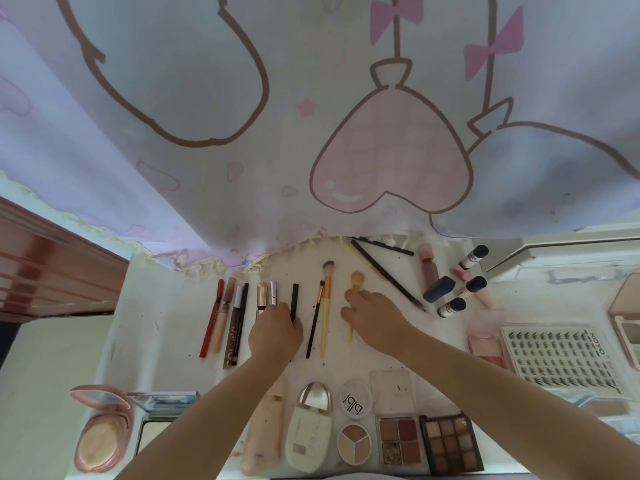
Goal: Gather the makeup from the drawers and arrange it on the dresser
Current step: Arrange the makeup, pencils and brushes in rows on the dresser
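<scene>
On the white dresser top (pixel 162 327) makeup lies in rows. My left hand (pixel 275 332) covers the lower ends of a gold tube (pixel 262 294) and a silver tube (pixel 273 292), fingers curled on a thin black pencil (pixel 294 299). My right hand (pixel 372 315) pinches a yellow fluffy brush (pixel 356 278) lying upright beside two other brushes (pixel 323 306). Left of my hands lie a red liner (pixel 212 317) and several lip glosses (pixel 230 320). Along the front edge sit compacts (pixel 100 431), a cream bottle (pixel 308 427) and eyeshadow palettes (pixel 450 441).
A pink cartoon-print cloth (pixel 311 116) hangs over the dresser's back edge. At the right lie black pencils (pixel 388 275), small dark-capped bottles (pixel 474 258), a lash tray (pixel 557 358) and a pink compact (pixel 627 313). A red-brown piece of furniture (pixel 52 265) stands at the left.
</scene>
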The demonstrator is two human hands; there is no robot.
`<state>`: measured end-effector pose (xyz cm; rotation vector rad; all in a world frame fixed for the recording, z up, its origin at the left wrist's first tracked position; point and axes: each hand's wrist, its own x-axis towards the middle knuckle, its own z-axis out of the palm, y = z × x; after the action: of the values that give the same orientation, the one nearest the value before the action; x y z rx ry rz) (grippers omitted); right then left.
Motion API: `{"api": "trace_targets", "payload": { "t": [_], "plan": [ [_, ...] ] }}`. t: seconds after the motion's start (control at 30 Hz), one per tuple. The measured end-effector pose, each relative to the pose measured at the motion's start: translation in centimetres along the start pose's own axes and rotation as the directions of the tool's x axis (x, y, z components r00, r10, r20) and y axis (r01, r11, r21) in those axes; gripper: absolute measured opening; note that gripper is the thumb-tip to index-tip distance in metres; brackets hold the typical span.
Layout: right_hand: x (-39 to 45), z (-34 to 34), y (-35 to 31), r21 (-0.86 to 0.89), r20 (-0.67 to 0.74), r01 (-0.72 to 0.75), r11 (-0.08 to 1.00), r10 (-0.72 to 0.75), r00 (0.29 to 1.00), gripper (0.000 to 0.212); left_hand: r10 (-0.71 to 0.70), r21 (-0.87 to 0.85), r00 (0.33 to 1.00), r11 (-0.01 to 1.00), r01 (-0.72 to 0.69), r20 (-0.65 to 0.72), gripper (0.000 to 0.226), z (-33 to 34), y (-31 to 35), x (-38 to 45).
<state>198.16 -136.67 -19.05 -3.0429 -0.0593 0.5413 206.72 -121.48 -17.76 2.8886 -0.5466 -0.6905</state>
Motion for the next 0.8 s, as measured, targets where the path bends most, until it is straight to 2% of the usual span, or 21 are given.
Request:
{"api": "trace_targets", "payload": {
  "t": [0.07, 0.13, 0.23, 0.3, 0.33, 0.4, 0.5, 0.63, 0.7, 0.8],
  "plan": [
    [0.2, 0.3, -0.1, 0.020, -0.031, 0.033, 0.999, -0.032, 0.999, 0.037, 0.041, 0.024, 0.999, 0.999, -0.040, -0.012, 0.029, 0.0, -0.1, -0.2],
    [0.2, 0.1, -0.4, 0.034, 0.048, 0.065, 0.997, -0.067, 0.997, 0.036, 0.077, 0.050, 0.997, 0.996, -0.075, -0.023, 0.029, 0.0, -0.2, -0.3],
    [0.2, -0.2, 0.5, 0.015, -0.036, 0.141, 0.990, -0.140, 0.989, 0.049, 0.139, 0.083, 0.990, 0.987, -0.136, -0.032, 0.029, 0.1, -0.1, -0.5],
    [0.9, -0.6, 1.0, 0.123, -0.072, 0.048, 0.991, -0.039, 0.997, 0.044, 0.187, 0.096, 0.982, 0.978, -0.186, -0.005, 0.030, 0.3, 0.3, -0.7],
    [1.2, -0.8, 1.3, 0.127, -0.071, -0.044, 0.991, 0.053, 0.996, 0.040, 0.203, 0.102, 0.979, 0.974, -0.203, 0.016, 0.030, 0.4, 0.5, -0.8],
    [1.8, -1.5, 1.9, 0.192, -0.142, -0.138, 0.972, 0.166, 0.976, 0.042, 0.207, 0.120, 0.976, 0.970, -0.213, 0.062, 0.032, 0.5, 1.1, -1.0],
    [2.6, -2.1, 2.3, 0.175, -0.043, -0.274, 0.946, 0.286, 0.957, 0.037, 0.183, 0.155, 0.975, 0.967, -0.202, 0.126, 0.032, 0.6, 1.9, -1.3],
    [3.6, -2.2, 2.4, 0.209, -0.075, -0.348, 0.914, 0.370, 0.926, 0.034, 0.180, 0.180, 0.972, 0.962, -0.206, 0.150, 0.032, 0.1, 2.5, -1.1],
    [3.9, -2.1, 2.3, 0.240, -0.048, -0.403, 0.883, 0.426, 0.904, 0.035, 0.181, 0.185, 0.970, 0.960, -0.210, 0.163, 0.033, 0.0, 2.6, -1.0],
    [4.2, -2.0, 2.3, 0.280, 0.059, -0.502, 0.818, 0.507, 0.860, 0.034, 0.202, 0.198, 0.959, 0.950, -0.242, 0.201, 0.034, 0.0, 2.9, -1.2]
  ]
}}
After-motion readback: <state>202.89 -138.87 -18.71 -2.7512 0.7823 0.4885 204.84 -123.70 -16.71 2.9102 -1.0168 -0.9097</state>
